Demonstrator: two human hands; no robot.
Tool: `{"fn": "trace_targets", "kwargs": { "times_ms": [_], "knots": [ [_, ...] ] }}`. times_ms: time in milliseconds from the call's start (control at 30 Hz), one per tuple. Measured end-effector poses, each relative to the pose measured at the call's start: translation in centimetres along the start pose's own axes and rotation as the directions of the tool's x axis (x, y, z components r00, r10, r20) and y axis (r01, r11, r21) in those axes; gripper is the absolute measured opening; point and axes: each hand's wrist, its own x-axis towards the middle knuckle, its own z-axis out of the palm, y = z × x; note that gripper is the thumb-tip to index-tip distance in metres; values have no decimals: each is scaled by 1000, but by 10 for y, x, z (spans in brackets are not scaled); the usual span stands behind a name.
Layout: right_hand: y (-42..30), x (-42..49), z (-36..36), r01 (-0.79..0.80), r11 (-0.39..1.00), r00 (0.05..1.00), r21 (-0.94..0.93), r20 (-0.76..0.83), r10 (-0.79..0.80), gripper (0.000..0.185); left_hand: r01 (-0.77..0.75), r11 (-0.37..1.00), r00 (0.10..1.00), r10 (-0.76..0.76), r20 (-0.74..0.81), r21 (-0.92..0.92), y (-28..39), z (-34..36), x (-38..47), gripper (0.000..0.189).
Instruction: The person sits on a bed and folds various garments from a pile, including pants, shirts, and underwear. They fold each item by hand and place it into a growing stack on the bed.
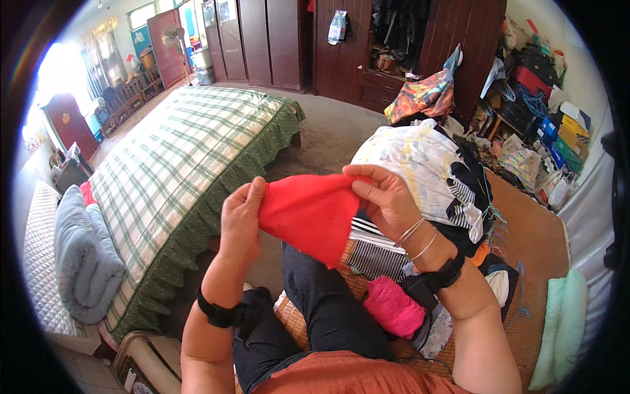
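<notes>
A piece of red cloth [310, 212] is stretched between my two hands, above my lap. My left hand [242, 212] pinches its left corner with the thumb on top. At the upper right corner, my right hand [386, 194] grips the cloth between thumb and fingers. The fabric hangs down to a point near my knee; what kind of garment it is, I cannot tell. Beneath my right forearm lie a folded black-and-white striped garment [376, 258] and a bundled bright pink cloth [393, 308], both on the woven mat [529, 226].
Right of my hands rises a heap of clothes topped by a white patterned cloth [408, 152]. A blue hanger [521, 290] and a rolled mint-green cloth [558, 325] lie further right. To the left stands a bed with a green checked cover [172, 162]. A wardrobe [339, 64] stands behind.
</notes>
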Motion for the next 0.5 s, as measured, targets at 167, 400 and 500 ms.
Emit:
{"fn": "trace_targets", "kwargs": {
  "times_ms": [167,400,500],
  "knots": [
    [-20,-2,20,317,849,944,-422,53,-326,30,-190,968,973,208,98,-163,31,-2,-19,13],
    [-24,-20,25,342,780,936,-523,113,-334,27,-532,823,846,526,88,198,45,-8,-23,17],
    [-25,-16,19,205,714,970,-670,38,-242,30,-196,976,957,211,201,-91,41,-16,-21,18]
  ]
}}
